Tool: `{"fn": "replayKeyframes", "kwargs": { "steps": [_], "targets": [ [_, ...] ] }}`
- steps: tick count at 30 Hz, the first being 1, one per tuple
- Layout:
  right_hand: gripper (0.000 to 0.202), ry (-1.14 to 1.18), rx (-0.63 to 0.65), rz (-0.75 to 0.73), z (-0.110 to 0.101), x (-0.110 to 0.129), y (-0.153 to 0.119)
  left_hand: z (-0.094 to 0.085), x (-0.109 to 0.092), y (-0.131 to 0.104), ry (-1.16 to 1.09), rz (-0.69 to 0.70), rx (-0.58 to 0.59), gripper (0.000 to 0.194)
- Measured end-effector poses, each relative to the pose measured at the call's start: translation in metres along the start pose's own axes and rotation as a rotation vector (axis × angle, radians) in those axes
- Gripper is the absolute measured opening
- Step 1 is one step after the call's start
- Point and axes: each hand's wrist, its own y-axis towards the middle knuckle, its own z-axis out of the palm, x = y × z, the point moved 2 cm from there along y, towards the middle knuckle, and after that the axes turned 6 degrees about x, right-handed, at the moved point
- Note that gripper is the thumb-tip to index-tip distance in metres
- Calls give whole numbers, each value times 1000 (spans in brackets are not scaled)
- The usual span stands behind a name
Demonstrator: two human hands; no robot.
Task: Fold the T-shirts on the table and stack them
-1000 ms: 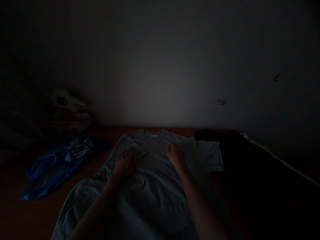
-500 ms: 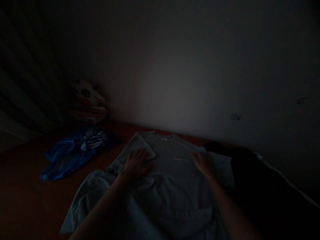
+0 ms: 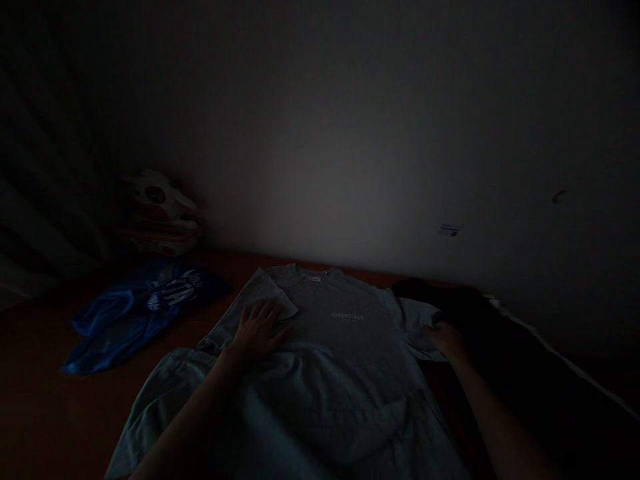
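A grey short-sleeved T-shirt (image 3: 350,340) with "ESSENTIALS" printed on its chest lies front side up, its collar toward the wall. The lower part is rumpled. My left hand (image 3: 255,331) rests flat on the shirt beside its left sleeve, fingers spread. At the right sleeve (image 3: 417,323), my right hand (image 3: 447,338) has its fingers closed on the sleeve's edge, which looks bunched there. The light is dim, and my right fingertips are partly hidden.
A blue plastic bag (image 3: 135,307) with white lettering lies to the left on the reddish-brown surface (image 3: 60,413). Behind it sits a white and red plush toy (image 3: 160,207). Black cloth (image 3: 520,373) spreads on the right. A pale wall (image 3: 340,167) closes off the back.
My right hand has moved right from the chest to the right sleeve and closed on its edge, and the sleeve has bunched. My left hand stays flat on the shirt. The view has shifted slightly.
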Motion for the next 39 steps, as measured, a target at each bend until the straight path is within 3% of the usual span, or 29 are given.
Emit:
{"fn": "replayKeyframes", "kwargs": {
  "steps": [3,6,9,11,13,16,19,22,27,31,34,39],
  "targets": [
    [27,48,6,14,-3,21,4,0,2,1,-8,79,-101,64],
    [38,126,-6,-65,-16,47,-5,1,5,3,-50,117,-135,57],
    [40,231,129,-358,-28,69,-41,1,5,4,-99,135,-129,54],
    [37,325,270,-688,-33,76,-76,1,4,4,-118,153,-146,53],
    [33,371,237,-805,-31,70,-108,0,2,5,-125,166,-174,50],
    [31,370,66,-777,-11,46,-136,-1,1,7,-130,177,-197,45],
    [32,322,-5,-784,17,24,-146,-2,1,8,-146,191,-209,40],
    [42,290,-33,-780,33,13,-145,-2,-5,9,-181,231,-222,37],
    [34,326,-31,-735,34,14,-141,6,-43,31,-244,267,-154,39],
    [22,345,-16,-665,33,15,-139,19,-95,78,-261,134,-5,35],
    [21,353,-14,-629,32,14,-137,27,-127,111,-232,40,9,31],
    [18,347,-24,-619,30,16,-137,35,-157,139,-198,-27,17,37]
  ]
}}
